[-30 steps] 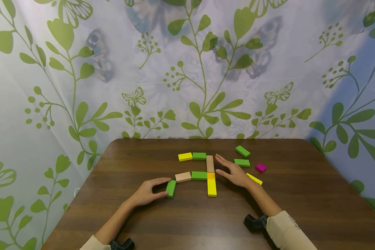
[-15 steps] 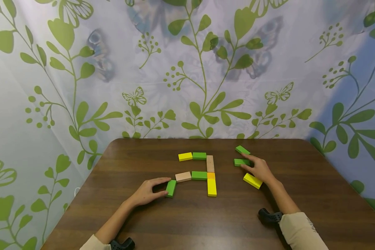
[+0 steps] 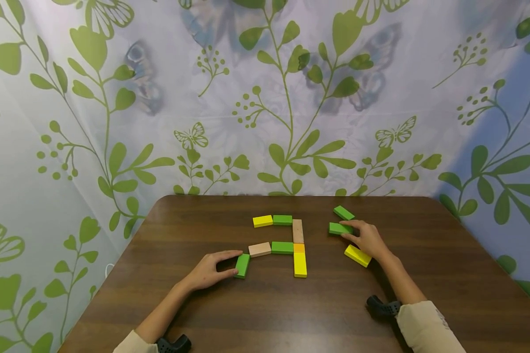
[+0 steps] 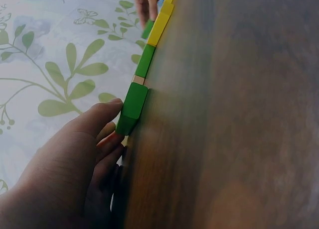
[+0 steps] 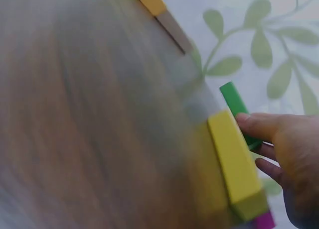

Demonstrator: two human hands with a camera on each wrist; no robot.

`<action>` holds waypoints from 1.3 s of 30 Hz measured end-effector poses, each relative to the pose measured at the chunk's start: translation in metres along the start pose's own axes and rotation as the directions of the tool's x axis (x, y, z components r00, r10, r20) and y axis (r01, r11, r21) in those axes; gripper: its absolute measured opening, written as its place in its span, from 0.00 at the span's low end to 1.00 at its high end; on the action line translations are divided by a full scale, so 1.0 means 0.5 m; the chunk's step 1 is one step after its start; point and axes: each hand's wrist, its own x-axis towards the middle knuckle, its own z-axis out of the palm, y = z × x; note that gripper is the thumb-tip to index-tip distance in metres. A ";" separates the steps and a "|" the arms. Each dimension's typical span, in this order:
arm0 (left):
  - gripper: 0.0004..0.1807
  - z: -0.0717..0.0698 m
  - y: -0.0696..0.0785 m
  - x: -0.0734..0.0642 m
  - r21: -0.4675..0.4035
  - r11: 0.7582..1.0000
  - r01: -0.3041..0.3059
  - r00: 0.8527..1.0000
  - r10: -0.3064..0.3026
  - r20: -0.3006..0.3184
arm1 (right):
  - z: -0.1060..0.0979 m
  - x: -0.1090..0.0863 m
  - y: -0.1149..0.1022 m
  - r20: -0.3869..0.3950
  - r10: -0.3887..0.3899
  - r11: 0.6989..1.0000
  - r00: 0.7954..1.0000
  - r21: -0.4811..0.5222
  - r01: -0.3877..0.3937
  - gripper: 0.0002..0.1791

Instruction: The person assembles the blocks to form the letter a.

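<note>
My left hand [image 3: 207, 270] holds a green block [image 3: 242, 265] at the left end of a row, thumb at its near end and fingers at its far end. In the left wrist view that green block [image 4: 132, 107] shows close up at the fingertips. On the right, my right hand [image 3: 367, 239] pinches another green block [image 3: 339, 228] by its right end. The right wrist view shows this green block [image 5: 234, 100] between thumb and fingers, behind a yellow block [image 5: 237, 164]. A third green block [image 3: 344, 212] lies just beyond the right hand.
Mid-table, blocks form joined lines: a yellow block [image 3: 262, 221], a green block [image 3: 282, 220], a wooden block [image 3: 298, 231], an orange block [image 3: 299, 248] and several others. A magenta block [image 5: 265, 220] peeks out in the right wrist view. A patterned cloth [image 3: 229, 162] hangs behind the table.
My right hand has moved right, from beside the upright wooden block to the loose green blocks, and has taken hold of one, which shifts slightly left. The left hand has stayed put.
</note>
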 end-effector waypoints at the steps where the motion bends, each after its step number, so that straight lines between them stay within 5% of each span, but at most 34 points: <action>1: 0.28 0.000 0.000 0.000 0.003 1.000 -0.005 1.000 0.005 -0.001 | -0.001 0.001 -0.011 -0.017 -0.010 1.000 1.000 0.016 0.010 0.22; 9: 0.29 -0.001 0.004 0.001 -0.041 0.999 0.008 1.000 -0.008 0.000 | 0.028 -0.001 -0.160 -0.157 -0.197 0.975 0.968 0.067 0.210 0.21; 20: 0.29 0.001 -0.003 0.002 -0.029 0.999 0.024 1.000 -0.023 0.011 | 0.131 -0.064 -0.369 -0.141 -0.276 0.933 0.951 0.199 0.301 0.20; 29: 0.29 0.001 -0.003 0.002 -0.025 1.000 0.011 1.000 -0.011 0.005 | 0.202 -0.100 -0.410 0.022 -0.255 0.939 0.967 0.242 0.243 0.19; 39: 0.29 0.000 -0.001 0.002 -0.026 1.000 0.013 1.000 -0.012 0.014 | 0.233 -0.096 -0.417 0.037 -0.294 0.936 0.955 0.213 0.280 0.19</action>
